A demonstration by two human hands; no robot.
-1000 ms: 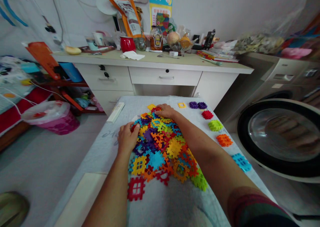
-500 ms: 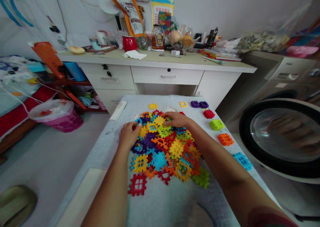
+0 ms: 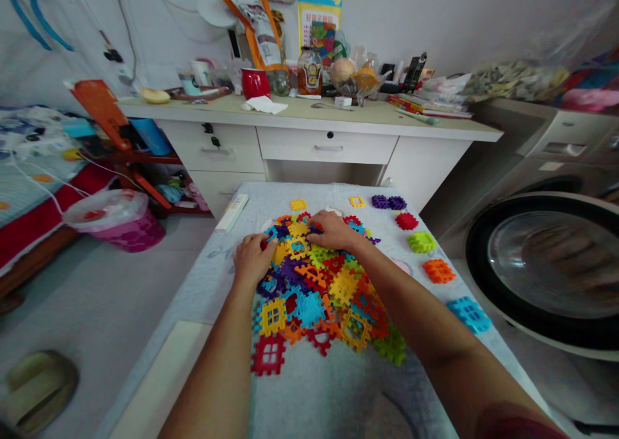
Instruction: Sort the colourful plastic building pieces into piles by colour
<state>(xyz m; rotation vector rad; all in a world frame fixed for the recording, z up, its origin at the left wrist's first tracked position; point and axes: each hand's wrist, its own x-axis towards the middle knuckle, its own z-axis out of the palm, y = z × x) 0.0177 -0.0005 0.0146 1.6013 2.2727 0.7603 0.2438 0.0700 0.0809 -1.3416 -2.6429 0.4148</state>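
L hand sits at the near-left edge of the pile of tiles, fingers bent & close together, tips on a bit of red. Can't tell if they pinch it or just touch. R hand lies palm down on the far top of the pile, fingers side by side & pointing at the L fingers, w/ a small gap btw the two hands. It's pressing flat, not pinching. The pile is a heap of many colours on the grey cloth, right under both sets of fingers & spreading back along the arms. One red tile lies alone, well behind the L fingers, by the L arm. Just past the R fingertips are a yellow tile & a 2nd yellow tile. Off to the right of the R fingers runs a row of small stacks, apart from the pile: purple stack, red stack, green stack, orange stack, blue stack. A white bar lies just past the L fingers, at the cloth's edge. Far beyond all fingers stands a desk w/ lots of stuff on top, incl. a red mug. Washer door is far right, pink bin far left on the floor. Nothing blocks the pile but the hands & arms.
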